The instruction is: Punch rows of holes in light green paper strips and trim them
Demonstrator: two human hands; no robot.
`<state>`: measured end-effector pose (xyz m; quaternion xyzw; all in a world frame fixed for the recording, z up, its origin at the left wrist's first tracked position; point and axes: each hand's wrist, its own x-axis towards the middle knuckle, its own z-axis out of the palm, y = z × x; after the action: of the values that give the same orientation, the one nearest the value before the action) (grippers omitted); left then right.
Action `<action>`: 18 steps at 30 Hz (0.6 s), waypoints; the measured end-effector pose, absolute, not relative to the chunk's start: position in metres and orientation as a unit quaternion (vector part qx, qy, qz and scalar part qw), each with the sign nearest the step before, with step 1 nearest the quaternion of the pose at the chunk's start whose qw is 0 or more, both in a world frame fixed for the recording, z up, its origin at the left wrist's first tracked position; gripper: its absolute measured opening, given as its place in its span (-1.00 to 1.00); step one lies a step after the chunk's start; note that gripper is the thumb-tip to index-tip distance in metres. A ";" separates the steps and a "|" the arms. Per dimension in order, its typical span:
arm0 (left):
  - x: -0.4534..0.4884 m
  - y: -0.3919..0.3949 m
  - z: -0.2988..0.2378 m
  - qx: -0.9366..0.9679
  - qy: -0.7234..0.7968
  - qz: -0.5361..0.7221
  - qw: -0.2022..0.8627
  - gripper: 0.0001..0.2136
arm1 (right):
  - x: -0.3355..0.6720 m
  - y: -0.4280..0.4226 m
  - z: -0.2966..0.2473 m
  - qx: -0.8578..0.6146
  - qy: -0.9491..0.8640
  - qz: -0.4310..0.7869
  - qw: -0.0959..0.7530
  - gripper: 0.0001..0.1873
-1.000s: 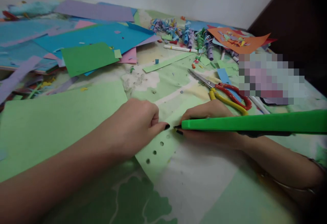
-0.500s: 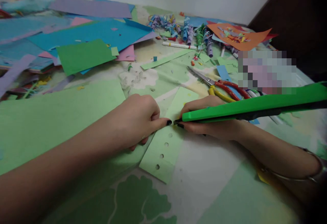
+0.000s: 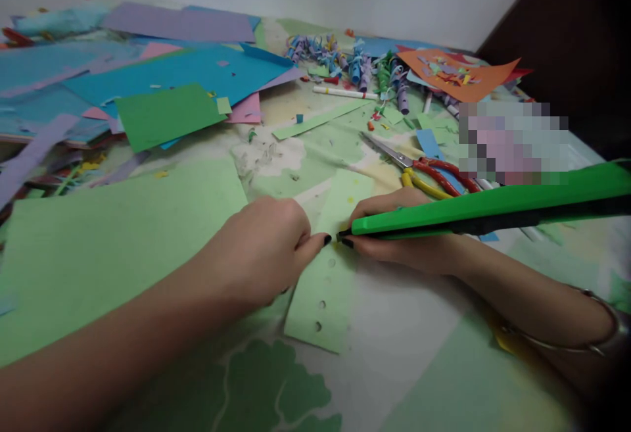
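Note:
A light green paper strip lies on the patterned cloth, with several small round holes in its near half and yellow dots towards the far end. My left hand is closed over the strip's left side, its fingers curled under and its thumb tip pressing on the paper. In my right hand is a green utility knife, gripped low near its tip. The blade end meets the strip just beside my left thumb; the exact cut there is too small to make out. My right fingertips rest by the strip's right edge.
Scissors with red and yellow handles lie beyond my right hand. A large light green sheet spreads at left. Farther back are blue sheets, fringed paper rolls, a white marker and orange paper holding scraps.
The strip has turned slightly, its near end shifting to the right. My left hand has moved a little with it. The knife stays at nearly the same spot.

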<state>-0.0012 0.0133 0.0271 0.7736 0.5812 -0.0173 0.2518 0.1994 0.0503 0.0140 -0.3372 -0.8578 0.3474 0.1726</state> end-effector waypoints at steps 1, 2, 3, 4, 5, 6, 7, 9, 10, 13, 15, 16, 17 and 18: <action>0.001 0.010 0.026 0.786 0.575 -0.008 0.226 -0.57 | 0.199 0.050 0.014 -0.337 -0.859 0.345 0.173 -0.89; 0.004 0.006 0.025 0.797 0.565 0.001 0.214 -0.58 | 0.199 0.050 0.014 -0.335 -0.860 0.343 0.174 -0.88; 0.005 0.003 0.024 0.805 0.550 0.007 0.222 -0.58 | 0.200 0.050 0.014 -0.330 -0.863 0.340 0.176 -0.87; 0.006 0.001 0.024 0.811 0.531 0.011 0.245 -0.58 | 0.200 0.050 0.014 -0.325 -0.865 0.338 0.177 -0.84; 0.005 0.000 0.024 0.816 0.508 0.016 0.275 -0.58 | 0.200 0.049 0.013 -0.324 -0.866 0.337 0.176 -0.82; 0.002 0.001 0.024 0.819 0.486 0.027 0.304 -0.59 | 0.201 0.048 0.013 -0.325 -0.865 0.338 0.178 -0.81; -0.001 0.003 0.025 0.823 0.466 0.047 0.322 -0.64 | 0.201 0.047 0.012 -0.330 -0.863 0.338 0.179 -0.80; -0.011 0.013 0.025 0.837 0.445 0.119 0.294 -0.82 | 0.201 0.045 0.012 -0.347 -0.858 0.334 0.179 -0.84; -0.017 0.019 0.024 0.854 0.432 0.159 0.241 -0.85 | 0.200 0.044 0.011 -0.352 -0.858 0.328 0.178 -0.86; -0.030 0.033 0.016 0.919 0.319 0.149 0.178 -0.29 | 0.198 0.043 0.012 -0.356 -0.867 0.298 0.179 -0.91; -0.033 0.038 0.010 0.939 0.291 0.083 0.163 -0.23 | 0.195 0.044 0.013 -0.363 -0.871 0.279 0.179 -0.92; -0.033 0.038 0.008 0.942 0.291 0.057 0.157 -0.23 | 0.194 0.043 0.013 -0.367 -0.871 0.271 0.180 -0.91; -0.032 0.038 0.006 0.943 0.294 0.040 0.152 -0.24 | 0.194 0.043 0.013 -0.371 -0.871 0.266 0.180 -0.91; -0.031 0.037 0.006 0.942 0.299 0.030 0.148 -0.23 | 0.193 0.042 0.013 -0.377 -0.870 0.262 0.181 -0.90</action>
<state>-0.0313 0.0372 0.0059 0.9423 0.2990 0.0296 0.1479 0.1930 0.0424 0.0132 -0.3765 -0.8700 0.2621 0.1807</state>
